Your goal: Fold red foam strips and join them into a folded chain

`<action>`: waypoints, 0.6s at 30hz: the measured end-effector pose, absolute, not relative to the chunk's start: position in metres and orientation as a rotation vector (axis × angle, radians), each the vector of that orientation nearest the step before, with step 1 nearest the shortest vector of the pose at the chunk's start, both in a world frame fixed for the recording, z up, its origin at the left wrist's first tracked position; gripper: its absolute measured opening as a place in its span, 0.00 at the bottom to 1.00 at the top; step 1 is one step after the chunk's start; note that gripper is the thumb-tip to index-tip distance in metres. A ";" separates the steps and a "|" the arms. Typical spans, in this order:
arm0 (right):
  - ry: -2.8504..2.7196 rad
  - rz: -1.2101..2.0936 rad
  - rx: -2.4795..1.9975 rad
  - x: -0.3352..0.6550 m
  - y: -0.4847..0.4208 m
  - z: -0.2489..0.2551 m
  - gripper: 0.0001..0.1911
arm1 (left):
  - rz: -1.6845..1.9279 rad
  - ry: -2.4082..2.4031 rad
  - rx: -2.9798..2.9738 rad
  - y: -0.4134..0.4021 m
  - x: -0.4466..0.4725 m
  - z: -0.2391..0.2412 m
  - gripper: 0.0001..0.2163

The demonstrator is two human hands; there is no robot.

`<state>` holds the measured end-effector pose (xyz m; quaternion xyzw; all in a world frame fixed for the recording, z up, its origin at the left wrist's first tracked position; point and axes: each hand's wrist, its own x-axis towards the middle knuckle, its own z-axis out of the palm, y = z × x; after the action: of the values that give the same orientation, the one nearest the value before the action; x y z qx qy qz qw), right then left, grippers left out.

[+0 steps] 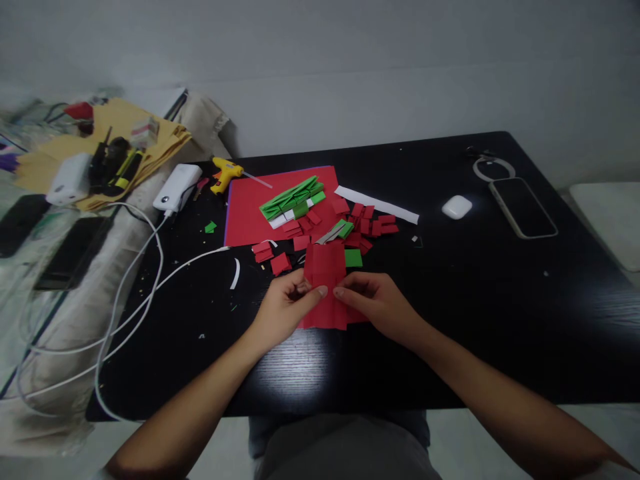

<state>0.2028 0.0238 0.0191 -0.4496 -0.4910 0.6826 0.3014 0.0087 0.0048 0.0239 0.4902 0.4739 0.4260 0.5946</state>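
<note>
Both of my hands pinch a folded red paper piece [325,270] at the middle of the black table [500,320]. My left hand [285,308] grips its left side with thumb on top. On the right side, my right hand [373,300] holds it with fingers closed. Just beyond the piece lie several small red paper rectangles [373,221] and a few green ones [353,258]. Behind those lies a red paper sheet [250,207] with green folded strips [293,198] on it.
A white paper strip [377,204], a white earbud case [457,207] and a phone [523,207] lie to the right. A yellow glue gun [225,175], a white power bank [177,187] and white cables [145,267] are at the left. A cluttered surface [100,153] lies beyond the table's left edge.
</note>
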 end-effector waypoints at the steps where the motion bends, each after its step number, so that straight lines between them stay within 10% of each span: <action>1: -1.310 1.807 -1.197 0.202 0.024 0.019 0.11 | 0.993 1.091 1.142 0.004 0.009 0.023 0.15; 18: -1.299 1.743 -1.140 0.204 0.027 0.019 0.10 | 1.071 1.253 1.203 0.007 -0.003 0.022 0.12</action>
<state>0.2039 0.0275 0.0190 -0.4373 -0.4984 0.6687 0.3366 -0.0025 0.0072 0.0217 0.5025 0.5232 0.4472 0.5232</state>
